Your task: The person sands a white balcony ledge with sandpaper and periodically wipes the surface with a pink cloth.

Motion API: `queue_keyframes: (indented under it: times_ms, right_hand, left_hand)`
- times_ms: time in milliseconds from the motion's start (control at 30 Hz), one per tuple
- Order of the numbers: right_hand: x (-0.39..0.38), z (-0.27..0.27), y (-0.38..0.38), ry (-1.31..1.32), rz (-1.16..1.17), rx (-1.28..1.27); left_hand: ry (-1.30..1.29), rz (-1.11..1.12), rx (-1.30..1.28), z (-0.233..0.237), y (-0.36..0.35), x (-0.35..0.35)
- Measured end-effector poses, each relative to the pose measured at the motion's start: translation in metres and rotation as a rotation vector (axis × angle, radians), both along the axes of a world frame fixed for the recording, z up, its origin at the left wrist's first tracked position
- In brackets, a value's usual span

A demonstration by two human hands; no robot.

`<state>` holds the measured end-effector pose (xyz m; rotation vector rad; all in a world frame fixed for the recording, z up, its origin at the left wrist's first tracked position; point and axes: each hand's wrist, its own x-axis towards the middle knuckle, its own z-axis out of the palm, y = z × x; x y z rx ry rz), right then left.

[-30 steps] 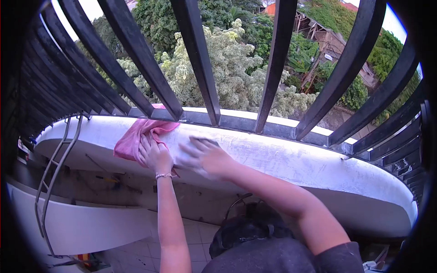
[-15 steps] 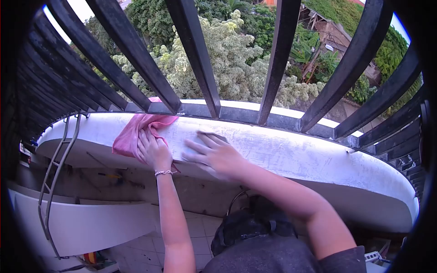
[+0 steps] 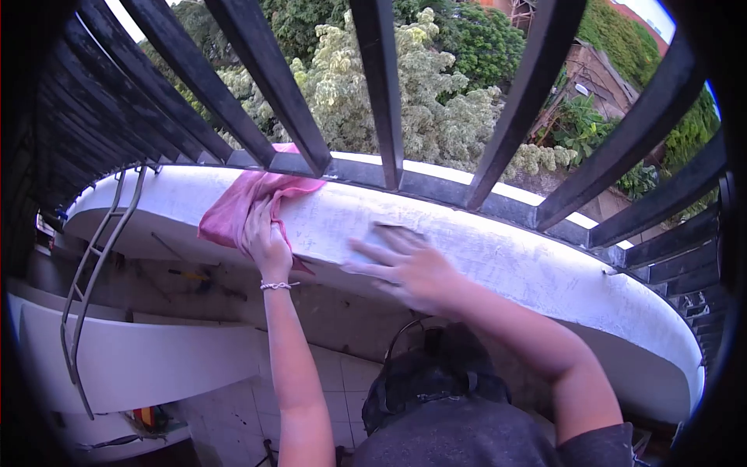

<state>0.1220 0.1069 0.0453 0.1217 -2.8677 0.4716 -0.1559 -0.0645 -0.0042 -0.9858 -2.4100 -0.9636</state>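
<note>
In the head view, the pink cloth (image 3: 233, 210) lies bunched on the white ledge (image 3: 506, 261), passing under the railing (image 3: 381, 101), with one corner below the ledge's edge. It could slip off if the left hand (image 3: 267, 237) lifts, since only that pressure visibly pins it. The dark flat piece (image 3: 402, 230) under the right hand (image 3: 408, 268) could slide free if its press slackens, or the knuckles could scrape the rough paint.

The hands are apart. The left arm reaches nearly straight, fingers laid long over the cloth; the right elbow bends outward, fingers spread and blurred; its grip I cannot tell.
</note>
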Motion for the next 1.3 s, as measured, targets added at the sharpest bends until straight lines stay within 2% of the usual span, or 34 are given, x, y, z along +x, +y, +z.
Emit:
queue_keyframes:
  times_ms: [67,133,167,267,333,367,400,467,533,600,700,733,767,800,867,933,967,1067,1133,1167,1200,1267,1300]
  right_hand:
    - [0.024,0.002,0.029,-0.047,-0.096,0.119]
    - [0.015,0.044,0.046,-0.316,-0.412,-0.307]
    - [0.006,0.035,0.062,-0.347,-0.376,-0.327]
    - [-0.036,0.047,0.039,-0.502,-0.476,-0.535]
    - [-0.039,-0.014,0.027,0.051,-0.170,0.094]
    - [-0.026,-0.018,0.017,0.089,-0.073,0.133]
    - [0.001,0.002,0.012,0.009,0.009,0.066]
    - [0.053,0.001,0.028,-0.056,-0.063,0.180]
    - [0.081,0.021,0.065,-0.270,-0.330,0.074]
    - [0.083,0.046,0.081,-0.392,-0.575,-0.544]
    - [0.041,0.034,0.069,-0.455,-0.713,-0.644]
    - [0.035,0.031,0.059,-0.302,-0.558,-0.516]
    - [0.031,0.031,0.046,-0.298,-0.456,-0.224]
    - [0.068,0.009,0.027,-0.038,-0.220,0.257]
    - [0.128,0.008,0.029,-0.163,-0.281,0.155]
    - [0.173,0.005,0.069,-0.237,-0.391,0.203]
    - [0.183,0.016,0.077,-0.344,-0.594,0.106]
    - [0.142,0.037,0.080,-0.510,-0.753,-0.272]
    - [0.111,0.045,0.064,-0.513,-0.638,-0.247]
    - [0.118,-0.001,0.051,-0.127,-0.537,0.174]
    - [0.126,-0.006,0.034,0.001,-0.483,0.166]
    - [0.171,0.014,0.016,-0.056,-0.447,-0.090]
    - [0.195,0.018,0.017,-0.106,-0.551,-0.022]
  left_hand:
    - [-0.038,-0.138,0.029,0.014,-0.006,-0.009]
    - [0.099,-0.050,0.018,0.005,-0.005,-0.010]
    - [0.122,-0.020,0.007,0.003,-0.004,-0.009]
    - [0.159,0.022,0.012,-0.002,0.002,-0.011]
    - [0.132,0.024,-0.010,-0.003,0.000,-0.014]
    - [0.132,0.003,-0.009,0.001,-0.001,-0.011]
    - [0.135,-0.009,-0.001,0.003,-0.001,-0.011]
    - [0.125,-0.032,0.006,0.001,-0.003,-0.013]
    - [0.143,0.015,-0.035,-0.002,-0.001,-0.012]
    - [0.135,0.025,-0.058,0.001,0.001,-0.012]
    - [0.196,0.062,-0.086,-0.008,-0.001,-0.020]
    - [0.235,0.084,-0.093,-0.013,-0.002,-0.022]
    - [0.208,0.039,-0.108,-0.006,-0.004,-0.020]
    - [0.125,-0.046,-0.079,-0.010,-0.009,-0.027]
    - [0.049,-0.093,-0.081,0.002,-0.011,-0.019]
    - [0.084,-0.054,-0.119,-0.007,-0.011,-0.025]
    - [0.109,-0.023,-0.124,-0.009,-0.010,-0.029]
    - [0.141,0.045,-0.201,-0.011,-0.005,-0.029]
    - [0.106,0.033,-0.269,-0.014,-0.009,-0.029]
    - [0.107,0.015,-0.273,-0.015,-0.011,-0.025]
    - [0.108,-0.003,-0.274,-0.017,-0.010,-0.023]
    - [0.084,-0.069,-0.257,-0.007,-0.014,-0.003]
    - [0.096,-0.112,-0.231,-0.004,-0.014,0.005]
